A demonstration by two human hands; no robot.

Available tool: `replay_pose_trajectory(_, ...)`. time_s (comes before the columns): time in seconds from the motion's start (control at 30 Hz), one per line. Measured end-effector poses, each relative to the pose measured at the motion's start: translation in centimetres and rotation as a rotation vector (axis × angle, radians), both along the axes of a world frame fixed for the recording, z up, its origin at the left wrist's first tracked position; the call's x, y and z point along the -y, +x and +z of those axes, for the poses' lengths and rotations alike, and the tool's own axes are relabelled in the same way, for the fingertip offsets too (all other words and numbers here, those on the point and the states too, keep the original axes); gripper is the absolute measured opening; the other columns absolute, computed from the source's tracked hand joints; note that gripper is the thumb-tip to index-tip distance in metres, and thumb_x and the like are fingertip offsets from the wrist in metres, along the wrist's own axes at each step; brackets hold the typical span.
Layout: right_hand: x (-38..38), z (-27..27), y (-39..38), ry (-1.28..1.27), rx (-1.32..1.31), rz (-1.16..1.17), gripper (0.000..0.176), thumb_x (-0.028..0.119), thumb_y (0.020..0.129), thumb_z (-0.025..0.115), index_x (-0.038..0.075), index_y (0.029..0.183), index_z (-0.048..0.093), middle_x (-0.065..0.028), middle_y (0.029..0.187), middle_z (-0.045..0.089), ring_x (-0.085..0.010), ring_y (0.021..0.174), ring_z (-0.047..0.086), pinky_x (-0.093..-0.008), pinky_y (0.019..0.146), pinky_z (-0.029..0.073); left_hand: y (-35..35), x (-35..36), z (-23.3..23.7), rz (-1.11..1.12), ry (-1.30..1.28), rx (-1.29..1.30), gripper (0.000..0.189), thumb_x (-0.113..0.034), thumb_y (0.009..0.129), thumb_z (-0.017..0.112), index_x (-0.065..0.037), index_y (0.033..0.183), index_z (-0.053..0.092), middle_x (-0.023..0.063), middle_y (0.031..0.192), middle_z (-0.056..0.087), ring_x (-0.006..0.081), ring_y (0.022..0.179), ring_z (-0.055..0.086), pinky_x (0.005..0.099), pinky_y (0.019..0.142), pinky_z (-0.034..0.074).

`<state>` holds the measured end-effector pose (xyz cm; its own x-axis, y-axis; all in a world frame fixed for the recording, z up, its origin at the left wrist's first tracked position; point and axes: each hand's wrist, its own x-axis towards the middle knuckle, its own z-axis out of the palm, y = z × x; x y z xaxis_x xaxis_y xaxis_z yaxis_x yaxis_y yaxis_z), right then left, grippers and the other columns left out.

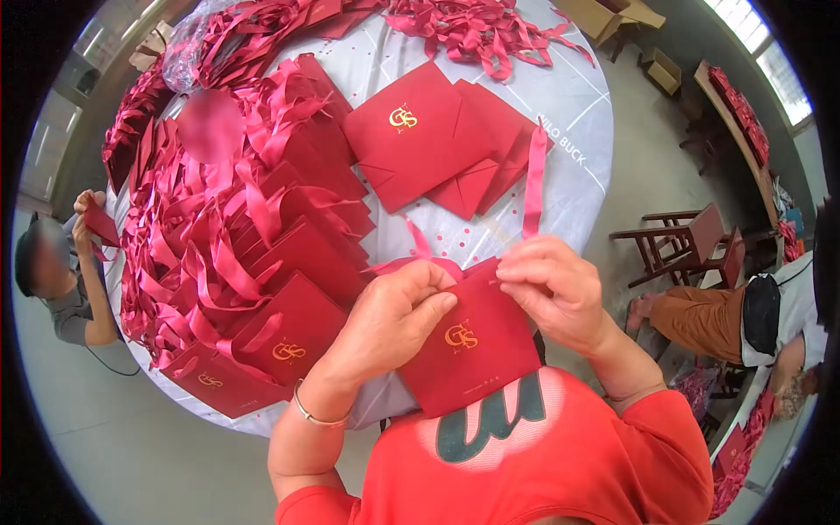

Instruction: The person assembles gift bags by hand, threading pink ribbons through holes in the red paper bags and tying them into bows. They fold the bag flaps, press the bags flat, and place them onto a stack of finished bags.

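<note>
Close to my body is a red paper bag [472, 350] with a gold emblem, tilted against my red shirt. My left hand [394, 319] pinches its upper left edge between thumb and fingers, beside a pink ribbon [420, 241]. At the bag's upper right corner, my right hand [556, 284] has thumb and fingertips together on a second pink ribbon [535, 179], which rises above the hand. Several flat red bags [411, 131] lie beyond my hands. On the left stands a large pile of red bags with pink ribbon handles [262, 227].
A round table with a pale cloth [577, 96] holds the bags and a heap of loose ribbons [481, 31] at the back. One person [66, 280] is at the left, another [717, 324] at the right. Wooden stools [682, 241] stand on the floor to the right.
</note>
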<state>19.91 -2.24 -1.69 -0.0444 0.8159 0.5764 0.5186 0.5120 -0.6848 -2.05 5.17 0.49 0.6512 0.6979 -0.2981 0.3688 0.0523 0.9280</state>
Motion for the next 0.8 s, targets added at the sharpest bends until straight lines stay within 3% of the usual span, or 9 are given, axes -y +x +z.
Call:
replay_pose_trajectory(0.1,-0.6,0.2,-0.1,-0.036,-0.072,0.030,0.020,-0.004,0.074,0.077,0.004,0.092,0.071,-0.0099,0.089,0.068,-0.0252,0.084,0.066,-0.0346,0.074,0.053,-0.2,-0.1,-0.7,-0.043,-0.054,0.129,0.015,-0.005,0.095,0.061,0.002,0.107,0.064,0.0001,0.089,0.065,0.0041,0.084,0.057,0.0232,0.072,0.050)
replay_pose_trajectory(0.23,-0.7,0.0,-0.9,-0.159,-0.086,0.032,0.016,-0.006,0.074,0.075,0.002,0.087,0.069,-0.0113,0.086,0.067,-0.0267,0.081,0.065,-0.0344,0.073,0.052,-0.4,0.2,-0.8,-0.105,0.114,0.169,0.018,-0.009,0.093,0.062,0.002,0.107,0.065,0.0097,0.089,0.069,0.0133,0.083,0.064,0.0311,0.075,0.053)
replay_pose_trajectory(0.3,-0.9,-0.4,-0.9,-0.132,-0.077,0.021,0.018,-0.007,0.072,0.075,0.002,0.086,0.068,-0.0110,0.084,0.065,-0.0245,0.079,0.064,-0.0324,0.070,0.051,-0.5,-0.1,-1.3,-0.144,0.416,0.133,0.020,-0.013,0.089,0.063,-0.003,0.106,0.066,0.0165,0.092,0.068,0.0260,0.083,0.067,0.0368,0.076,0.052)
replay_pose_trajectory(0.5,-1.5,0.9,-0.8,-0.329,-0.136,0.075,0.017,-0.008,0.071,0.074,0.002,0.085,0.070,-0.0075,0.084,0.063,-0.0170,0.078,0.061,-0.0269,0.064,0.047,-0.5,0.1,-0.1,-0.115,0.461,-0.036,0.019,-0.020,0.090,0.061,-0.008,0.104,0.067,0.0162,0.091,0.068,0.0353,0.087,0.066,0.0433,0.074,0.052)
replay_pose_trajectory(0.57,-1.7,0.7,-0.6,-0.271,-0.084,0.118,0.017,-0.005,0.073,0.075,0.002,0.087,0.068,-0.0089,0.084,0.063,-0.0205,0.078,0.062,-0.0295,0.067,0.048,-0.4,0.1,0.2,-0.146,0.499,-0.027,0.019,-0.019,0.090,0.061,-0.007,0.104,0.066,0.0165,0.090,0.068,0.0325,0.086,0.068,0.0414,0.074,0.053)
replay_pose_trajectory(0.63,-1.8,1.3,-0.5,-0.327,-0.033,0.122,0.011,-0.001,0.078,0.073,0.001,0.088,0.068,-0.0102,0.085,0.065,-0.0235,0.079,0.064,-0.0317,0.071,0.049,-0.2,-0.4,0.0,-0.158,0.195,0.058,0.015,-0.011,0.091,0.062,0.000,0.101,0.065,0.0131,0.087,0.069,0.0204,0.086,0.068,0.0340,0.075,0.054)
replay_pose_trajectory(0.67,-1.9,1.2,-0.4,-0.328,-0.065,0.138,0.011,0.000,0.079,0.073,0.001,0.088,0.068,-0.0101,0.086,0.065,-0.0227,0.080,0.064,-0.0311,0.072,0.050,-0.2,-0.7,-1.2,-0.184,0.383,0.110,0.016,-0.008,0.092,0.061,0.001,0.105,0.064,0.0114,0.090,0.068,0.0145,0.088,0.065,0.0309,0.077,0.053)
replay_pose_trajectory(0.7,-2.1,0.8,-0.2,-0.322,-0.100,0.171,0.010,0.000,0.080,0.072,0.000,0.089,0.068,-0.0100,0.086,0.066,-0.0220,0.082,0.065,-0.0305,0.073,0.050,-0.1,-0.7,-1.1,-0.166,0.261,0.159,0.019,-0.011,0.090,0.060,0.000,0.104,0.065,0.0172,0.090,0.067,0.0238,0.084,0.067,0.0345,0.076,0.052)
replay_pose_trajectory(0.8,-1.8,-0.6,0.4,-0.413,-0.257,0.159,0.009,0.001,0.083,0.071,0.000,0.092,0.069,-0.0086,0.088,0.067,-0.0175,0.084,0.065,-0.0282,0.076,0.050,-0.4,-1.1,-0.7,-0.180,-0.186,0.211,0.025,0.000,0.094,0.056,0.003,0.118,0.061,0.0052,0.103,0.065,0.0105,0.094,0.059,0.0264,0.084,0.050)
